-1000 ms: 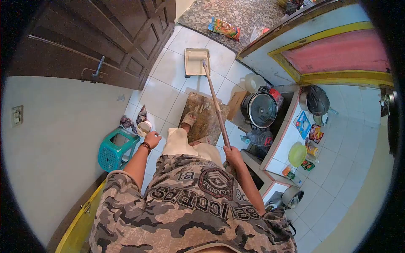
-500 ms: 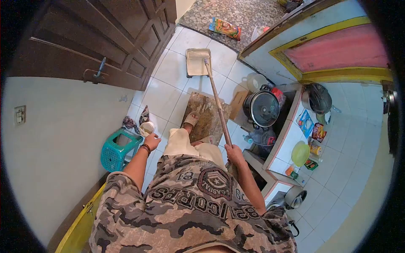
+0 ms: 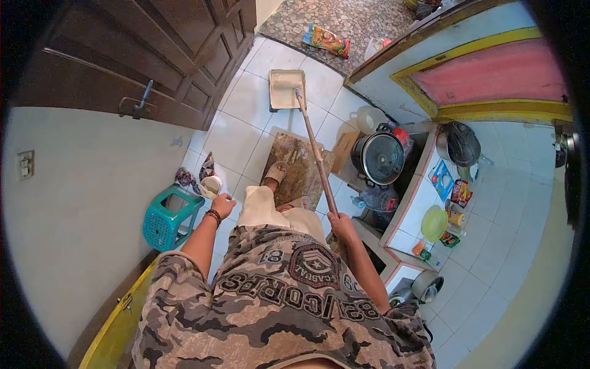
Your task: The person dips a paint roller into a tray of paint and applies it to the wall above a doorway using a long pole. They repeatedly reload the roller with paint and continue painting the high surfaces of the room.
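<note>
My right hand point(image 3: 342, 225) is closed around the lower end of a long wooden pole point(image 3: 317, 154). The pole runs forward to a paint tray point(image 3: 287, 90) on the floor, where its far tip rests over the tray's right side; a roller head cannot be made out clearly. Light beige paint coats the tray. My left hand point(image 3: 223, 205) hangs beside a white tub point(image 3: 211, 186), fingers loosely bent and apart, with nothing visible in them. The tub appears to stand on the floor by a patterned cloth point(image 3: 186, 178).
A green plastic stool point(image 3: 166, 221) stands by the left wall, below a brown door point(image 3: 178, 55). My feet are on a worn brown board point(image 3: 289, 169). A large lidded pot point(image 3: 382, 158) and a tiled counter point(image 3: 410, 221) with packets are on the right.
My left hand has shifted slightly away from the white tub. The pole and right hand stay nearly the same, and the view has moved a little.
</note>
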The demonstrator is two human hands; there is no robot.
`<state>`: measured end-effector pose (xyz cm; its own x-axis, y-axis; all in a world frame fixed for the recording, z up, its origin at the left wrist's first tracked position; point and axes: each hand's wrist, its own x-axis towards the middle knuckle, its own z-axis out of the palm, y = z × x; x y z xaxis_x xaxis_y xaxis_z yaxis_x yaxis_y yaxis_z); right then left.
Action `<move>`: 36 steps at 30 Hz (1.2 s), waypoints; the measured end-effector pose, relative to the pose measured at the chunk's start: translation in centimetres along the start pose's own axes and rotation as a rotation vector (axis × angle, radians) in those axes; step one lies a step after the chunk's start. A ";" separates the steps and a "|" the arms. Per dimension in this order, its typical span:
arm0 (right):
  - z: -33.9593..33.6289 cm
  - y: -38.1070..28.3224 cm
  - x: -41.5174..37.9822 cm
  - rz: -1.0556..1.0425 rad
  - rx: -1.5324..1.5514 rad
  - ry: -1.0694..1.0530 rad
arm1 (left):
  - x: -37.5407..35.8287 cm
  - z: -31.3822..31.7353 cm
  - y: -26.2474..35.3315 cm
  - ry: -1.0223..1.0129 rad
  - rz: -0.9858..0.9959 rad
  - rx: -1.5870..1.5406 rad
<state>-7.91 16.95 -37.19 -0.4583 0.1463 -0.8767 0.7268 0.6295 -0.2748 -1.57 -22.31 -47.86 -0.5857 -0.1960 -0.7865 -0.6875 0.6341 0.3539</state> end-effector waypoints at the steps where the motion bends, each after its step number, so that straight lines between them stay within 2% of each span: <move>1: 0.0 0.0 0.1 0.001 0.000 0.000 | 0.1 0.2 -0.4 0.005 -0.005 -0.005; 11: -0.5 -1.4 2.1 0.019 -0.006 -0.006 | -0.6 0.0 -0.2 0.005 -0.078 -0.028; 20: -2.3 -3.3 4.8 0.012 -0.057 -0.035 | 0.5 -0.4 0.6 0.021 -0.037 -0.063; 26: -4.4 -5.3 1.7 0.063 -0.052 -0.052 | 3.2 2.1 -2.6 0.009 -0.071 -0.163; 36: -5.3 -5.0 0.0 0.039 -0.106 -0.061 | 2.7 3.0 -3.7 -0.003 -0.104 -0.220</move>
<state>-14.22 17.83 -33.78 -0.3963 0.1272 -0.9093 0.6838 0.7017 -0.1999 0.69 -22.95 -52.84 -0.5062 -0.2492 -0.8256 -0.8211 0.4321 0.3730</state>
